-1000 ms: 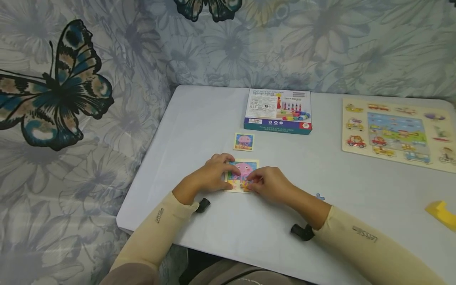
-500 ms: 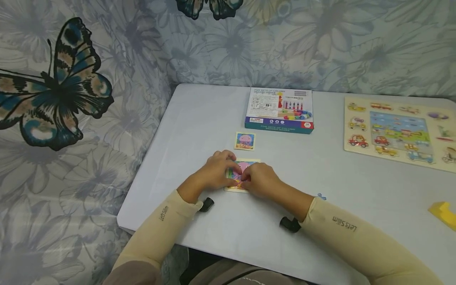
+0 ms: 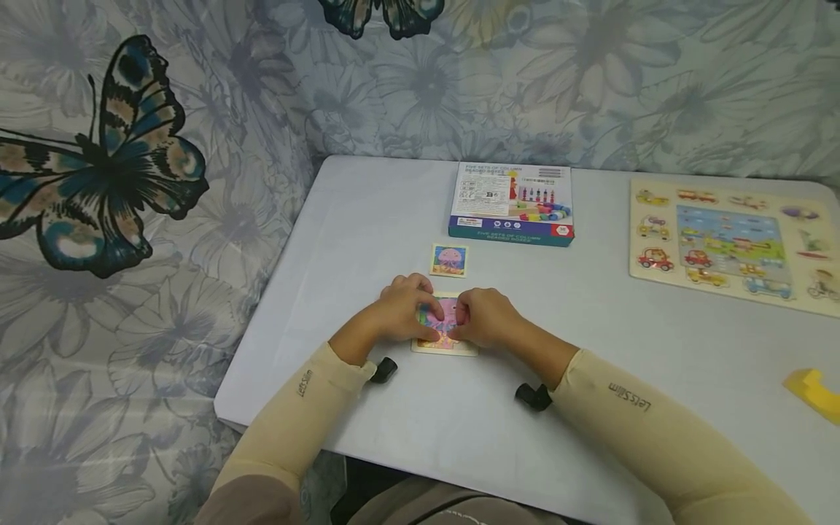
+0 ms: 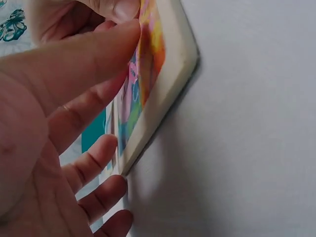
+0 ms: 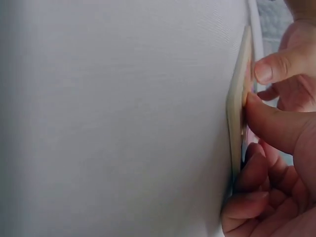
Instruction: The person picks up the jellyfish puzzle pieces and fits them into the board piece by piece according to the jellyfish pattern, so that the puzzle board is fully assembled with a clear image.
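A small framed jigsaw puzzle point(image 3: 445, 343) with a pink cartoon figure lies on the table between both hands. My left hand point(image 3: 400, 310) is at its left side; the thumb presses on the picture while the loosely spread fingers rest along the edge. In the left wrist view the pale frame point(image 4: 168, 79) shows, with the left thumb point(image 4: 89, 61) on the pieces. From the right, my right hand point(image 3: 488, 317) curls thumb and fingers onto the picture, pinching a puzzle piece that the fingers mostly hide. In the right wrist view, the right thumb point(image 5: 276, 121) touches the face of the puzzle.
A small card point(image 3: 449, 260) with a matching pink figure lies just beyond the puzzle. Behind it is a toy box point(image 3: 512, 204). To the right are a wooden vehicle puzzle board point(image 3: 731, 244) and a yellow object point(image 3: 814, 394). Patterned fabric hangs behind the table.
The right hand has moved left and slightly up over the puzzle. The lower left of the picture, pale a second ago, now shows printed colour. The left hand has barely shifted.
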Demonstrator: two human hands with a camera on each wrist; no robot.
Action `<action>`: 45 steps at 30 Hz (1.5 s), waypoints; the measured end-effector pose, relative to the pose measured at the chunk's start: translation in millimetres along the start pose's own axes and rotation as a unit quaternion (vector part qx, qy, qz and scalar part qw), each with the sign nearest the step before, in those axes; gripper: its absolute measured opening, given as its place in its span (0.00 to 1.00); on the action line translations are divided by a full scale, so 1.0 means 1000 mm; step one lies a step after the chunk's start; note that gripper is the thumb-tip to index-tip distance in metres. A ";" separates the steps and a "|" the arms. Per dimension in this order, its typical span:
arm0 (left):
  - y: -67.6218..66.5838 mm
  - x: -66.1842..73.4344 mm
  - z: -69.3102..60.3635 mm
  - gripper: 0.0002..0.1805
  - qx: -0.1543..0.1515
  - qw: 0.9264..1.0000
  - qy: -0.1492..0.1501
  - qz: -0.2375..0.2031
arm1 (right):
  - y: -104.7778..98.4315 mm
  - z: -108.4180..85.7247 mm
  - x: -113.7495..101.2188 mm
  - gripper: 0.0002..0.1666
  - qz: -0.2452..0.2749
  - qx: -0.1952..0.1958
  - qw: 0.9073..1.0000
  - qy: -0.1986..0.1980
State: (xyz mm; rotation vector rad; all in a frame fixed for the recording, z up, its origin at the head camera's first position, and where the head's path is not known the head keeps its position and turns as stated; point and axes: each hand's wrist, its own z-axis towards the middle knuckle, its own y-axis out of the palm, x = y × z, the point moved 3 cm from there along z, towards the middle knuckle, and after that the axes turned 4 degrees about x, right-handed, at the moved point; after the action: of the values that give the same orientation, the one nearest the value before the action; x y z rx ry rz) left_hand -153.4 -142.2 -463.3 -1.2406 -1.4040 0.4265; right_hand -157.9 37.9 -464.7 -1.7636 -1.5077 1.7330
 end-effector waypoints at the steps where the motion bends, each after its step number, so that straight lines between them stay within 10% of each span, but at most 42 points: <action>1: 0.000 0.000 0.001 0.13 0.000 1.000 -0.002 0.003 | 0.000 -0.001 0.000 0.17 -0.004 -0.001 1.000 0.000; 8: 0.005 0.002 0.004 0.13 0.006 1.000 -0.005 0.020 | -0.023 -0.024 0.008 0.14 -0.043 -0.045 0.998 0.019; 17: 0.007 0.001 -0.006 0.11 -0.010 1.000 -0.003 0.024 | -0.072 -0.100 0.083 0.32 -0.137 -0.063 0.987 0.058; 23: -0.001 0.009 -0.006 0.13 -0.018 0.998 -0.003 0.060 | -0.065 -0.141 0.119 0.30 -0.103 -0.002 0.993 0.062; 29: 0.001 0.026 0.004 0.19 -0.040 0.995 0.076 0.052 | -0.052 -0.160 0.122 0.19 -0.078 0.073 0.994 0.039; 36: 0.004 0.028 0.010 0.23 -0.073 0.993 0.070 0.055 | -0.050 -0.145 0.085 0.21 -0.053 0.067 0.996 0.026; 45: 0.007 0.022 0.014 0.24 -0.062 0.995 0.073 0.042 | -0.019 -0.080 0.010 0.20 -0.059 0.025 0.997 -0.047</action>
State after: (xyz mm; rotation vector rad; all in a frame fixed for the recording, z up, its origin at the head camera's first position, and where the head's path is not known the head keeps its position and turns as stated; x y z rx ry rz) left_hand -158.3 -115.5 -461.6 -1.4057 -1.2734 0.3034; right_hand -102.1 90.8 -434.9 -1.5565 -1.5571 1.8023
